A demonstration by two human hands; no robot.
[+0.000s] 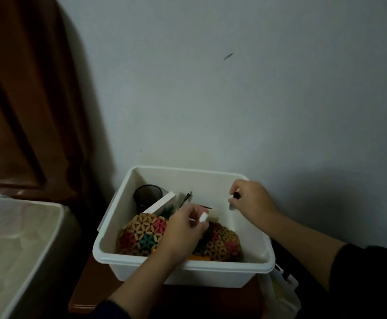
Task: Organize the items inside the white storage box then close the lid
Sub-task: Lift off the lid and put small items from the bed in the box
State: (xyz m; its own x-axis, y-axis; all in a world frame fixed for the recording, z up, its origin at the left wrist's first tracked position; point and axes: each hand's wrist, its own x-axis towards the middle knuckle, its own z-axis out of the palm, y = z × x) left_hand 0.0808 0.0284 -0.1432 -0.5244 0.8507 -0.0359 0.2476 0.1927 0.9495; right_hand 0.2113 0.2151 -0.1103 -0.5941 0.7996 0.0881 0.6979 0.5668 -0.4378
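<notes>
- The white storage box (183,270) sits lidless on a dark wooden surface (82,293) by the wall; no lid is in view, so closing could stall.
- The left hand (184,229) pinches a small white piece (203,217) over the patterned mats (142,233); a loose pinch would drop it among them.
- The right hand (248,200) pinches a small dark item (235,196), perhaps a cap; the dim light hides which.
- The tilted white booklet (162,202) leans on the black mesh cup (147,195) and could slide down if nudged.
</notes>
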